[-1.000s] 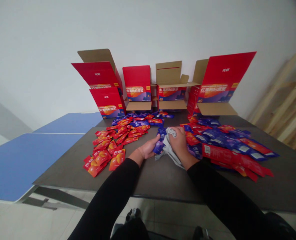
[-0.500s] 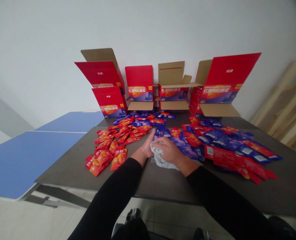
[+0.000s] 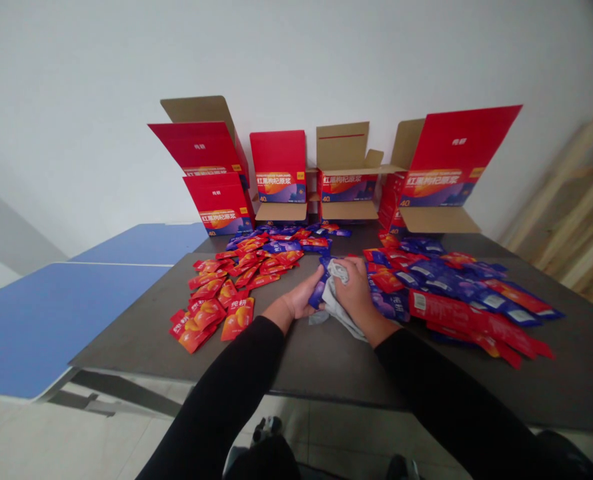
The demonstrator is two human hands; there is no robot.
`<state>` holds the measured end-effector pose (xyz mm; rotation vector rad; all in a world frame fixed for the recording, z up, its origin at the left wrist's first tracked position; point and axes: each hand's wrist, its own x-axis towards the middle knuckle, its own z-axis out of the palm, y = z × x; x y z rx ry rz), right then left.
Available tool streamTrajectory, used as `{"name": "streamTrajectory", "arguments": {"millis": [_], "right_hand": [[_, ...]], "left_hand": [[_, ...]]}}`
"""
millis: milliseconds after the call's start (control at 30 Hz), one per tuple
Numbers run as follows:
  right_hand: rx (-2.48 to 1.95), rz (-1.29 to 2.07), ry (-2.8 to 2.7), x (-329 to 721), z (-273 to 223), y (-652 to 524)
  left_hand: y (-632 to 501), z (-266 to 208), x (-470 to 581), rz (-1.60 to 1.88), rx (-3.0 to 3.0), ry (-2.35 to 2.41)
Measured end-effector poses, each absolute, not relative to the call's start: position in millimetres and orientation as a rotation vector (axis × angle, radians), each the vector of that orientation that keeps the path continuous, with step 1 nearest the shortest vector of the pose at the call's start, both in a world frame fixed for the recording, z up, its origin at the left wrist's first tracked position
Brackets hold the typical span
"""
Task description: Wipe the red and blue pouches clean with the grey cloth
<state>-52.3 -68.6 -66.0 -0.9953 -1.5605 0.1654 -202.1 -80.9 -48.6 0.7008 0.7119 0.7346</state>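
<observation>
My left hand (image 3: 303,295) is closed on a purple sachet (image 3: 318,292), held just above the near middle of the table. Bunched in my right hand (image 3: 353,287) is a light grey cloth (image 3: 337,303), pressed against the sachet's upper right side. The cloth's lower end hangs down to the tabletop. Behind and right of my hands, more purple sachets (image 3: 389,303) lie flat, partly covered by my right hand. Loose red sachets (image 3: 209,312) are spread to the left of my left hand.
Opened red cartons (image 3: 279,167) stand along the back of the dark table (image 3: 326,380), flaps raised. A heap of red and purple sachets (image 3: 446,280) covers the right side. At left is a blue table (image 3: 76,313). Wooden boards (image 3: 571,213) lean at far right.
My right hand and the cloth have risen and tilted along the sachet. My left hand has shifted slightly right, and the purple sachet in it now shows.
</observation>
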Motion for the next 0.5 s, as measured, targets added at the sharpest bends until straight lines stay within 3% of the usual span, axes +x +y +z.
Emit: {"name": "streamTrajectory", "arguments": {"millis": [267, 500], "right_hand": [[-1.155, 0.169, -1.328, -42, -64, -55], [-1.139, 0.175, -1.326, -42, -65, -54]], "left_hand": [[-83, -39, -221, 0.59, 0.519, 0.496], [-83, -32, -222, 0.849, 0.35, 0.334]]}}
